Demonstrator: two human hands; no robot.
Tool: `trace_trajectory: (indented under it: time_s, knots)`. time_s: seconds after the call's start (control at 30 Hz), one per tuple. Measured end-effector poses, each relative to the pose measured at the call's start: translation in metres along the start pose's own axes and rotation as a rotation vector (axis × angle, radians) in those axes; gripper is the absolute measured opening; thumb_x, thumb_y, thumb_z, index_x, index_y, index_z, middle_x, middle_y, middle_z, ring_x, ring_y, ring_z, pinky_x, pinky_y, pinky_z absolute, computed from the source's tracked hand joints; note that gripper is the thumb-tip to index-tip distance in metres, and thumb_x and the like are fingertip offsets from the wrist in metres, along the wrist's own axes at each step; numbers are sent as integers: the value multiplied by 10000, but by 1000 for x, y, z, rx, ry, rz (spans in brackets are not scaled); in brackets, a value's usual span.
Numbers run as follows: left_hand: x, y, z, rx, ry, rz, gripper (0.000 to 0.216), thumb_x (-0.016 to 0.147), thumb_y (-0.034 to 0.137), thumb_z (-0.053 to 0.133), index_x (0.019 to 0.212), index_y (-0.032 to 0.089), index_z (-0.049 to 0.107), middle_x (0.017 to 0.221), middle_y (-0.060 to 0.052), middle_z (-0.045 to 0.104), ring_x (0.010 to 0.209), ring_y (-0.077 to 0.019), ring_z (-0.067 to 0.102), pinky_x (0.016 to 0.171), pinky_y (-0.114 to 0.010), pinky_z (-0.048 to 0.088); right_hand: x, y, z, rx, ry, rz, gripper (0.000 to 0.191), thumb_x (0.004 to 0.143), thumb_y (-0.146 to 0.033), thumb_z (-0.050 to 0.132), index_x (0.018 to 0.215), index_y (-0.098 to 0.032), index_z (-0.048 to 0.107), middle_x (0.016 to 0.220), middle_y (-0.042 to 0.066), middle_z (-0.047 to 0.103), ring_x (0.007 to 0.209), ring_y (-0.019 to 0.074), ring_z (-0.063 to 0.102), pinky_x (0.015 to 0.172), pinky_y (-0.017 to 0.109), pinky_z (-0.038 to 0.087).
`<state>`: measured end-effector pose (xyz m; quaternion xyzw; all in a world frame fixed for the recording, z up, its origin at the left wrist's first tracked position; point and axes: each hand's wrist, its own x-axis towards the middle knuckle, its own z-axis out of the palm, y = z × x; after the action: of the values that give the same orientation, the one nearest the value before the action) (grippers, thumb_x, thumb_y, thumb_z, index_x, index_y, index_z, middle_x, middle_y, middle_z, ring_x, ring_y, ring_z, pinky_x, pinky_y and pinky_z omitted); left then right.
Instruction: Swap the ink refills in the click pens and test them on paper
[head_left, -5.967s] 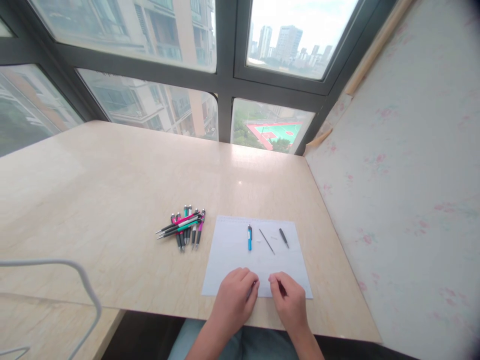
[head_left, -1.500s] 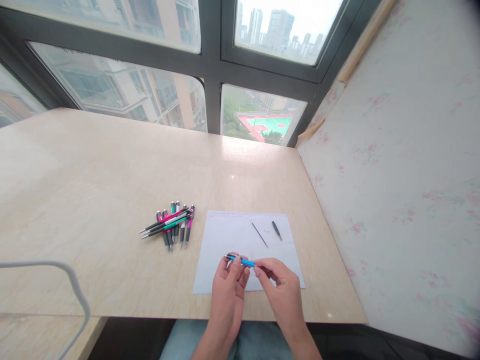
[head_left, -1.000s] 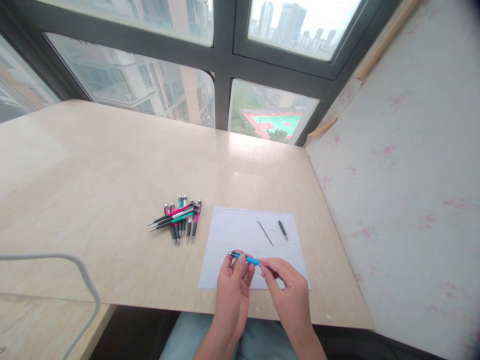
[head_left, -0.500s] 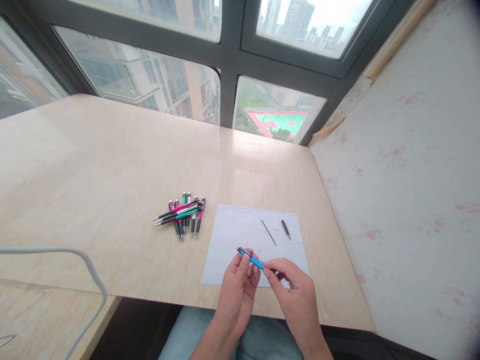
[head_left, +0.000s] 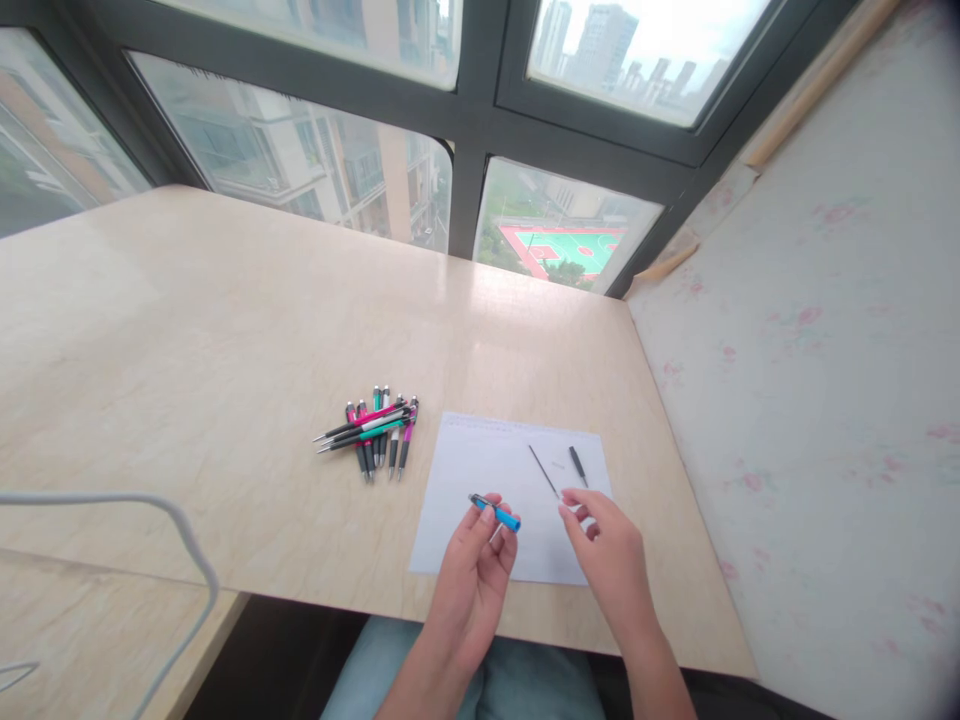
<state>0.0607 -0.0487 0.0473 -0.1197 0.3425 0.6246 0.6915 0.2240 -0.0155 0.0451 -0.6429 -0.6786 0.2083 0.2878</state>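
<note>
My left hand (head_left: pixel 474 565) is closed around the blue upper barrel of a click pen (head_left: pixel 504 516), its clip end pointing up and left. The barrel's lower end is open, without its grip section. To the right, my right hand (head_left: pixel 604 535) hovers over the white paper, thumb and forefinger slightly apart beside the lower end of a thin dark ink refill (head_left: pixel 543 471). The refill lies slanted on the sheet. A black pen grip section (head_left: pixel 577 465) with a pointed tip lies right of it. Between them is a tiny pale piece, perhaps a spring (head_left: pixel 559 465).
A pile of click pens (head_left: pixel 367 432) in pink, green, white and purple lies left of the paper (head_left: pixel 450 470). A white cable (head_left: pixel 180 525) loops over the table's left front. Windows border the far edge, and a papered wall (head_left: pixel 810 380) stands at right.
My right hand has moved away from the pen barrel, right and slightly up, to the refill's lower end. The left hand keeps the barrel nearly in place. The view has shifted slightly.
</note>
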Motion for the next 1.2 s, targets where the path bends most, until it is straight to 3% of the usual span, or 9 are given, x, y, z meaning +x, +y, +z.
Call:
trace_trajectory:
  time_s: [0.13,0.3,0.5,0.6,0.73,0.87,1.0,1.2]
  knots:
    - [2,2,-2,4,-40,11,212,832,44,651,1033,112,656,970,-85,659,839,-124,677,739,-207,588,19,8,7,-278,-62,-30,243,877,-213,527,1082,-178,653,1011,76,697,766,196,655,722,349,502]
    - [3,5,-5,33,-67,25,229,820,83,687,1043,120,652,923,-74,656,808,-119,670,710,-201,584,31,-5,16,-507,-153,0,313,847,-169,546,1152,-188,613,1027,89,684,942,249,651,641,312,444]
    - [6,5,-7,43,-73,42,246,802,104,717,1037,134,650,925,-61,657,792,-101,660,719,-189,573,35,-3,25,-587,-190,22,222,835,-89,486,963,-202,627,942,84,684,885,229,650,584,279,377]
    - [7,5,-7,33,-73,48,252,797,104,723,1036,133,650,917,-59,660,786,-98,658,715,-188,570,32,-2,22,-484,-167,-2,185,808,-89,495,887,-203,617,892,68,674,866,221,639,608,279,399]
    - [5,7,-6,21,-57,73,241,785,96,732,1010,132,655,895,-46,657,773,-91,651,701,-184,566,15,-5,4,-117,-185,-43,82,827,-168,535,843,-201,608,828,33,651,773,180,620,685,286,468]
    - [4,9,-4,19,-42,113,225,774,108,744,981,138,661,897,-36,653,798,-100,655,697,-183,561,-10,-7,-22,165,-212,28,159,904,-333,546,897,-215,652,868,40,682,784,181,633,675,275,504]
    - [4,9,-6,37,-41,145,236,777,135,748,993,159,656,909,-24,648,842,-117,663,722,-197,563,-27,-7,-37,240,-158,19,165,907,-357,578,891,-221,670,867,40,685,774,179,621,701,280,505]
    - [5,2,-11,100,-56,172,271,778,191,760,1020,183,640,939,-30,662,876,-133,676,760,-222,564,-33,-10,-37,236,-100,-69,145,916,-300,562,854,-216,663,775,27,645,682,164,586,644,287,476]
